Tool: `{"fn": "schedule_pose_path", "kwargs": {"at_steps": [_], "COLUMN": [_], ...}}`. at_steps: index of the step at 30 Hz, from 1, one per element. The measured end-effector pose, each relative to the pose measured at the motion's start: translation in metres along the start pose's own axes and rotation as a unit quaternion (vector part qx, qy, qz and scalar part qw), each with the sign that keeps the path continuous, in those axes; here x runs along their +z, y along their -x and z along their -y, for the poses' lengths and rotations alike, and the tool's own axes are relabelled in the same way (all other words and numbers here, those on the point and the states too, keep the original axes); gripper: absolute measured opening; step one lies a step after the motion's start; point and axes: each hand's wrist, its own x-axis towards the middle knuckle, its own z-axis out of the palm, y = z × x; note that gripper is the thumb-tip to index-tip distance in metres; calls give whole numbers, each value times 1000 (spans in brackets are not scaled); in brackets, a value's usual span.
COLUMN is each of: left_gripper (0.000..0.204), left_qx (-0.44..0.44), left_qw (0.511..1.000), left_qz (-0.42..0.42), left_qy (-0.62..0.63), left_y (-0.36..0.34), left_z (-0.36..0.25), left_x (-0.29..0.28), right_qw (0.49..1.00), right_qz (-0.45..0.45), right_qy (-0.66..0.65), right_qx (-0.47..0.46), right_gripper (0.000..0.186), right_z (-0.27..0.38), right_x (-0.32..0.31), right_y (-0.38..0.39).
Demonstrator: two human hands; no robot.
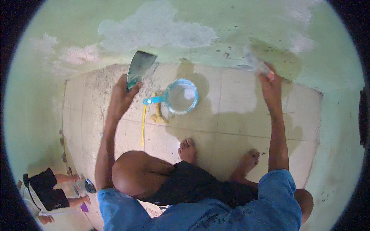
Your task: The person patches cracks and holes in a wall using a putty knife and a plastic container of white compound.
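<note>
My left hand (125,94) grips a wide putty knife (142,65), its dark blade raised toward the pale green wall (239,19) with whitish patches. My right hand (271,88) holds a blurred scraper (257,63) with a red-marked handle at the wall's lower part; whether it touches the wall I cannot tell. Between my hands, on the tiled floor (243,123), sits a white-smeared blue dipper (194,96), its handle pointing left. A yellow strip (143,127) and a tan, irregular object (157,117) lie under and beside that handle.
Another person (42,188) in black shorts is at the lower left, beside some unclear items on the floor. Walls rise close on my left and right. A dark object (362,117) is at the far right edge. My bare feet are below the dipper.
</note>
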Motion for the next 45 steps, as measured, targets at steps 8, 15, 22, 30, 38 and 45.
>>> {"fn": "schedule_pose_path", "kwargs": {"at_steps": [8,15,22,30,38,45], "left_gripper": [34,25,26,30,31,27], "left_qx": [-307,-329,-276,-302,-385,-379], "left_qw": [902,749,784,779,727,708], "left_qz": [-43,-139,-163,-176,-222,-271], "left_qy": [300,558,532,520,523,530], "left_y": [73,57,40,74,136,165], "left_z": [121,112,61,73,59,37], "left_x": [93,134,135,128,131,139], "right_qw": [960,958,943,894,867,837], "right_qz": [271,275,279,287,299,302], "right_qy": [7,65,168,304,380,446], "right_qx": [76,43,-60,-158,-122,-99], "right_gripper": [22,23,16,18,23,8], "right_z": [-3,22,12,-6,-44,-52], "right_x": [45,69,86,122,177,212], "right_y": [33,39,50,77,110,123]}}
